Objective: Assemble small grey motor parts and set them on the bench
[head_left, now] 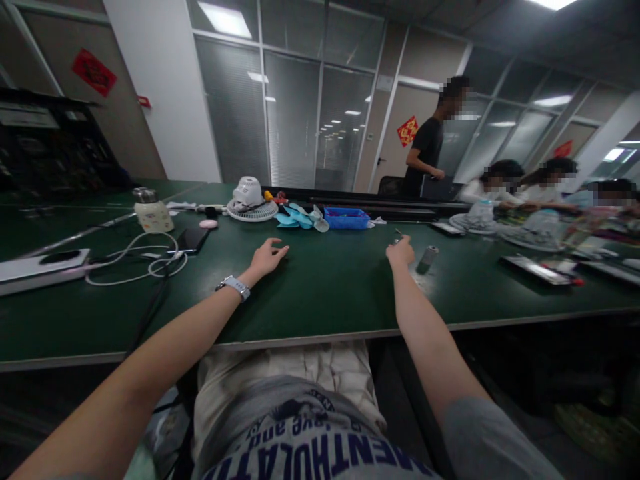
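Observation:
My left hand (268,259) hovers over or rests on the green table, its thumb and fingers apart and holding nothing; a watch with a pale strap is on that wrist. Closed fingers of my right hand (401,252) are round something small, with a bit of metal showing at the fingertips; I cannot make out its kind. Just right of that hand stands a grey metal cylinder (428,259). Beyond my hands lie light-blue fan blades (299,217), a blue plastic basket (346,219) and a white fan body with its round grille (249,199).
To the left are a cream bottle (153,212), a black phone (192,241), white cables (120,280) and a white power strip (45,268). A tray with tools (541,271) lies at right. A person (425,150) stands behind the table; others sit at far right.

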`<action>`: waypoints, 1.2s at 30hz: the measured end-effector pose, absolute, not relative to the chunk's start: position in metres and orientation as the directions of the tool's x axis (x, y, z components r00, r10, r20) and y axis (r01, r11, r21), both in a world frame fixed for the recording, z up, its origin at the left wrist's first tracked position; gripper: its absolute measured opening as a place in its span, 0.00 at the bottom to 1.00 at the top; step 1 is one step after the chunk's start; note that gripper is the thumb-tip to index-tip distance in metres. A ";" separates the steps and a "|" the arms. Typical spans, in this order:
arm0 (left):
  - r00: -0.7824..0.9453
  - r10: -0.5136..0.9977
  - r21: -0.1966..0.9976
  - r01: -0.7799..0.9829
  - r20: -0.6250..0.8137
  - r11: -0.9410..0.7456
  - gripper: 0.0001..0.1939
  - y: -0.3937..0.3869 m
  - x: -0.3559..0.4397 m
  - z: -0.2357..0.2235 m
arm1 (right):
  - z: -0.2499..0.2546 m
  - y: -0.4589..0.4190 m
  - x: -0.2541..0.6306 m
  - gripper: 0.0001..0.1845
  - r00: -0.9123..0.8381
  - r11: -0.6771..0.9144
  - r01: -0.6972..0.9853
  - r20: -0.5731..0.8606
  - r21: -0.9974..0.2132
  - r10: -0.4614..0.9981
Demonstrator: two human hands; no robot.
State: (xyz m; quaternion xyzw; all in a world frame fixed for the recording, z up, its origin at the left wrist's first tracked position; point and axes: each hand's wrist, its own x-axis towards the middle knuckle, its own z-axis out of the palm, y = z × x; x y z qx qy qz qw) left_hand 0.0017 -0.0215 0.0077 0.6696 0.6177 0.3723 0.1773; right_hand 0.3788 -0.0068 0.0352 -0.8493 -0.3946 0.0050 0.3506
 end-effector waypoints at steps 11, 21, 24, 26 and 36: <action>-0.337 0.888 0.782 0.622 0.312 -0.039 0.18 -0.013 -0.002 0.006 | 0.040 -0.014 0.275 0.30 0.106 0.173 0.930 0.685 -0.325 0.721; -0.348 0.885 0.790 0.612 0.309 -0.035 0.14 -0.015 0.000 0.006 | 0.005 -0.034 0.157 0.19 -0.627 0.719 0.641 0.356 -0.268 0.693; -0.338 0.889 0.790 0.612 0.309 -0.041 0.14 -0.015 0.001 0.007 | 0.010 -0.025 0.172 0.22 -0.567 0.678 0.683 0.388 -0.272 0.727; -0.340 0.888 0.792 0.610 0.309 -0.042 0.13 -0.015 0.001 0.007 | 0.018 -0.016 0.190 0.24 -0.515 0.645 0.722 0.427 -0.252 0.743; -0.330 0.901 0.792 0.610 0.283 -0.026 0.14 -0.015 0.002 0.007 | 0.062 0.001 0.381 0.23 0.331 0.020 0.882 0.651 -0.470 0.683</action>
